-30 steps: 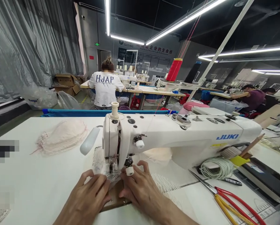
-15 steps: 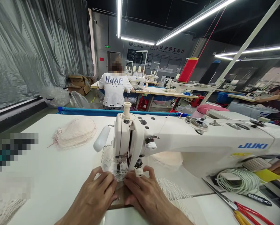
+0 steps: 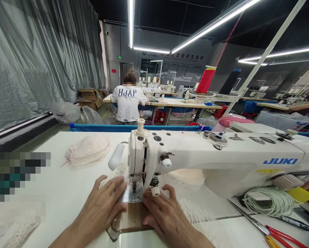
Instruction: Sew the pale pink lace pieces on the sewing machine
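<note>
My left hand [image 3: 102, 203] rests left of the needle plate [image 3: 130, 193], fingers apart and thumb held away; it is open and grips nothing I can see. To the right of the plate lies my right hand [image 3: 167, 213], its fingers bent over the bed and thumb apart from them. Its fingertips are partly hidden beside a white knob. Between the hands stands the presser foot [image 3: 134, 187] of the white sewing machine [image 3: 195, 148]. A strip of pale lace [image 3: 122, 168] shows behind the foot. White fringed fabric [image 3: 194, 210] spreads right of my right hand.
Pale stitched pieces [image 3: 88, 151] lie on the table at left, with lace [image 3: 20, 234] nearer me. Scissors [image 3: 255, 220], a pen [image 3: 295, 222] and coiled green cord [image 3: 269, 201] lie at right. A co-worker in a white shirt [image 3: 128, 103] sits ahead.
The lace in front of the presser foot has gone from there, baring the metal plate. My left hand has moved left and its fingers have spread; my right hand stays nearly in place.
</note>
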Available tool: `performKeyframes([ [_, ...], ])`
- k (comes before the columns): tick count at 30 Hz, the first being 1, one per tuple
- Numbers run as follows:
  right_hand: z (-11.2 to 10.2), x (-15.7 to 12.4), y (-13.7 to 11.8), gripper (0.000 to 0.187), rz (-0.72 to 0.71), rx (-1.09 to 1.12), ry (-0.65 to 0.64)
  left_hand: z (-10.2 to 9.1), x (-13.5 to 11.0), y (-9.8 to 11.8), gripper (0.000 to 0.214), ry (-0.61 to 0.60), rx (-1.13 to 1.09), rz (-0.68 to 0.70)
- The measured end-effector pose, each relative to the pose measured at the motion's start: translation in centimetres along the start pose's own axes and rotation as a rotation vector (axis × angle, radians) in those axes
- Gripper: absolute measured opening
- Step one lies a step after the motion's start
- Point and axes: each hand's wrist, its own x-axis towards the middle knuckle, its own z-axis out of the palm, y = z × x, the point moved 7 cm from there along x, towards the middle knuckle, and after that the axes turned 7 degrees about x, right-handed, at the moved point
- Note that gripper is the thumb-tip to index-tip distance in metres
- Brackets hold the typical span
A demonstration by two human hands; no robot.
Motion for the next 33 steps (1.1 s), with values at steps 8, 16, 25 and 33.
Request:
performKeyframes([
  [8, -0.3, 0.6, -1.0, 0.033, -0.07, 0.075, 0.015, -2.3, -1.4, 1.6, 0.039, -0.155, -0.08, -0.048],
  [16, -1.6, 0.5, -6.2, 0.05, -0.229, 0.161, -0.253, -7.4, -7.1, 3.3, 0.034, -0.139, -0.045, 0.015],
  [25, 0.5, -5.1, -14.0, 0.019, -0.185, 0.217, -0.384, -9.5, -13.8, 11.4, 0.032, 0.171, -0.046, 0.037],
  [33, -0.2, -8.9, -12.6, 0.019, 0.64, 1.14, -0.795, -7.0, -15.8, 11.9, 0.031, -0.728, -1.138, -0.613],
])
